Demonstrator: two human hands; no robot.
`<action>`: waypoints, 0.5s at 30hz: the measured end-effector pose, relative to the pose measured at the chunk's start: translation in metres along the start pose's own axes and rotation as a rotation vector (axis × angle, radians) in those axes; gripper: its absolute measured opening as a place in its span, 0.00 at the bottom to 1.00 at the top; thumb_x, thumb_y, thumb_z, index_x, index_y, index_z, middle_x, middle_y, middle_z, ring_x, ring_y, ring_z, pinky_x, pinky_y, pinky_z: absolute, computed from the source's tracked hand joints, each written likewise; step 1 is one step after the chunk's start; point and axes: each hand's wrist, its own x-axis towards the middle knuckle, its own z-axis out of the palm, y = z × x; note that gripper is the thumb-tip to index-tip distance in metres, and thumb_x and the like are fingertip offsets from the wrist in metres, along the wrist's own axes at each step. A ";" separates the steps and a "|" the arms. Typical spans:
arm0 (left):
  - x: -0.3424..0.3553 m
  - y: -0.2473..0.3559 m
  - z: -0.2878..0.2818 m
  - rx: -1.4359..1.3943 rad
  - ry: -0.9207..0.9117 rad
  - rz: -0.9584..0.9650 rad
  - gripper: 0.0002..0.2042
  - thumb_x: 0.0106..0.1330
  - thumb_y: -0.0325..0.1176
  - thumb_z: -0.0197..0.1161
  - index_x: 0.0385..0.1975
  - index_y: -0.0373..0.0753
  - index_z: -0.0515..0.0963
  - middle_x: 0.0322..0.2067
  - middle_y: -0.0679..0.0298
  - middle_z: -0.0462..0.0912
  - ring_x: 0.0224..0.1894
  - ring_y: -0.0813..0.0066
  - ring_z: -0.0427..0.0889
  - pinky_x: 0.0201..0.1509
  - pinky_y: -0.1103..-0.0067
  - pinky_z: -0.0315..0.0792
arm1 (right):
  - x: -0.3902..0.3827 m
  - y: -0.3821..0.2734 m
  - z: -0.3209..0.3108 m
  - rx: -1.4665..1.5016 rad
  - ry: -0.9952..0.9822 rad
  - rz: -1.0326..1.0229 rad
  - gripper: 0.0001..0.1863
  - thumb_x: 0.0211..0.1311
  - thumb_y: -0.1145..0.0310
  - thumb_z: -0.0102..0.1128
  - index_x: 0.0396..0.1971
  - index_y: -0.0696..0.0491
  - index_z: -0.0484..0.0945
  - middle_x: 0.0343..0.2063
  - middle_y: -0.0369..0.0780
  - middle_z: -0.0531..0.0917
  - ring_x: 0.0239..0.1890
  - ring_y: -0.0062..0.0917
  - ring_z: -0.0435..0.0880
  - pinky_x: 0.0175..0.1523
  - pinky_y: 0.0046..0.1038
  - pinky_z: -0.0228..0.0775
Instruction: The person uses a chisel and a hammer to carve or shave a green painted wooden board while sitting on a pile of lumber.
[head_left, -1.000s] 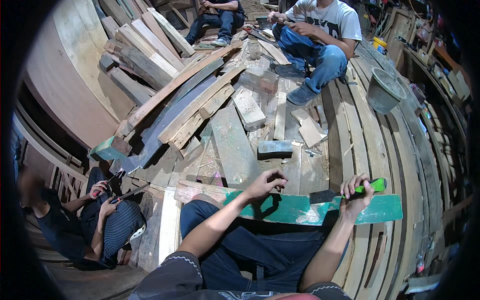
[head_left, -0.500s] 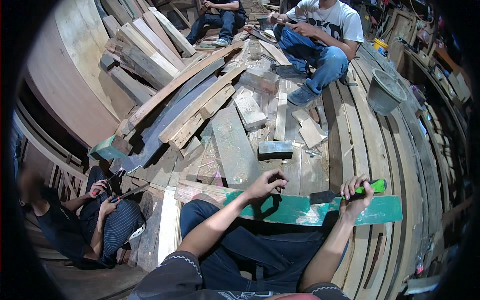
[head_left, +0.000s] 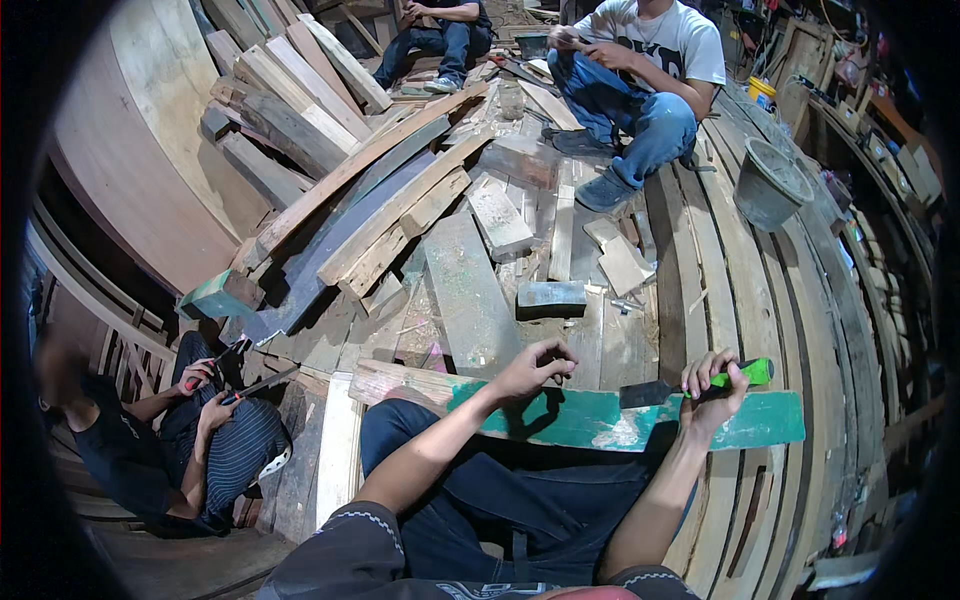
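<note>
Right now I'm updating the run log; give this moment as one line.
right hand: holds green-handled flat-bladed tool | left hand: appears empty, above green-painted plank

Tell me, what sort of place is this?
Most likely a woodworking shop: leaning timber planks are stacked up, wood offcuts lie about, and the person's right hand grips a green-handled tool over a partly green board.

A grey bucket (head_left: 773, 185) stood at the right, a small yellow pail (head_left: 762, 92) beyond it. Rough beams (head_left: 285, 125) lay heaped beside a broad wooden panel (head_left: 145, 170) at upper left. A co-worker in a white shirt (head_left: 670, 48) sat farther off.
</note>
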 end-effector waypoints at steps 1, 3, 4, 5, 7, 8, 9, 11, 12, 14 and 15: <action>0.000 -0.001 0.000 0.000 0.001 0.000 0.10 0.71 0.34 0.61 0.43 0.33 0.78 0.37 0.66 0.81 0.42 0.80 0.79 0.48 0.80 0.74 | 0.000 0.000 0.000 -0.004 -0.019 -0.005 0.18 0.65 0.56 0.51 0.22 0.52 0.62 0.11 0.34 0.61 0.09 0.19 0.58 0.20 0.25 0.59; -0.001 -0.004 0.002 -0.011 0.001 0.007 0.10 0.71 0.34 0.62 0.43 0.33 0.78 0.36 0.66 0.81 0.42 0.81 0.79 0.47 0.80 0.74 | -0.004 -0.001 0.002 -0.014 -0.010 -0.014 0.18 0.66 0.55 0.51 0.23 0.52 0.62 0.12 0.34 0.61 0.09 0.19 0.58 0.20 0.25 0.58; -0.001 -0.004 0.004 -0.011 -0.003 0.007 0.10 0.71 0.34 0.62 0.43 0.33 0.78 0.36 0.66 0.81 0.42 0.81 0.79 0.47 0.80 0.74 | -0.007 -0.001 0.003 -0.026 0.001 -0.028 0.19 0.66 0.54 0.52 0.23 0.52 0.63 0.12 0.34 0.61 0.10 0.19 0.58 0.20 0.25 0.58; 0.000 -0.004 0.007 -0.017 -0.003 0.025 0.10 0.71 0.34 0.62 0.43 0.33 0.78 0.35 0.65 0.81 0.41 0.81 0.79 0.47 0.80 0.74 | -0.010 -0.001 0.004 -0.039 0.015 -0.042 0.19 0.67 0.54 0.52 0.24 0.53 0.64 0.13 0.34 0.60 0.10 0.19 0.58 0.20 0.24 0.58; 0.004 -0.005 0.013 -0.029 -0.021 0.036 0.10 0.70 0.33 0.62 0.43 0.33 0.78 0.35 0.65 0.81 0.40 0.81 0.80 0.46 0.80 0.75 | -0.012 -0.004 0.001 -0.067 0.004 -0.078 0.20 0.69 0.54 0.52 0.24 0.52 0.65 0.12 0.33 0.61 0.10 0.19 0.58 0.19 0.23 0.58; 0.005 -0.013 0.009 -0.037 -0.030 0.042 0.10 0.70 0.33 0.62 0.43 0.34 0.78 0.34 0.65 0.81 0.38 0.80 0.80 0.45 0.80 0.75 | -0.012 0.002 -0.009 -0.049 -0.004 0.008 0.20 0.69 0.54 0.51 0.23 0.52 0.65 0.12 0.33 0.62 0.09 0.18 0.58 0.18 0.22 0.58; 0.009 -0.021 0.004 -0.049 -0.043 0.044 0.09 0.70 0.33 0.63 0.43 0.34 0.78 0.33 0.65 0.81 0.37 0.80 0.81 0.44 0.80 0.76 | -0.012 0.006 -0.018 -0.034 -0.004 0.094 0.20 0.70 0.54 0.50 0.22 0.51 0.65 0.11 0.32 0.62 0.09 0.17 0.58 0.17 0.22 0.57; -0.002 -0.008 0.002 -0.037 0.053 0.008 0.09 0.69 0.32 0.63 0.42 0.34 0.78 0.33 0.64 0.82 0.35 0.79 0.82 0.42 0.80 0.76 | -0.007 0.006 -0.007 0.003 -0.121 0.041 0.21 0.70 0.52 0.50 0.20 0.50 0.64 0.10 0.31 0.61 0.08 0.16 0.56 0.15 0.21 0.55; -0.003 -0.006 0.001 0.076 0.073 0.096 0.09 0.68 0.32 0.63 0.41 0.34 0.79 0.33 0.64 0.82 0.35 0.79 0.82 0.42 0.80 0.76 | -0.006 0.002 -0.010 0.038 -0.121 0.064 0.21 0.69 0.52 0.49 0.20 0.50 0.64 0.10 0.31 0.60 0.09 0.17 0.56 0.16 0.22 0.55; -0.001 0.007 -0.002 0.017 0.062 0.039 0.08 0.69 0.32 0.63 0.41 0.35 0.79 0.35 0.66 0.82 0.39 0.80 0.80 0.47 0.81 0.74 | 0.002 -0.004 -0.016 0.069 -0.064 0.054 0.22 0.69 0.52 0.47 0.19 0.50 0.63 0.09 0.31 0.59 0.09 0.17 0.55 0.16 0.23 0.53; -0.003 0.004 -0.006 0.021 0.078 0.027 0.08 0.69 0.32 0.63 0.41 0.35 0.79 0.34 0.67 0.82 0.39 0.80 0.80 0.47 0.80 0.74 | 0.002 -0.003 -0.013 0.072 -0.018 0.043 0.22 0.69 0.51 0.46 0.19 0.50 0.62 0.08 0.31 0.58 0.08 0.17 0.54 0.15 0.23 0.52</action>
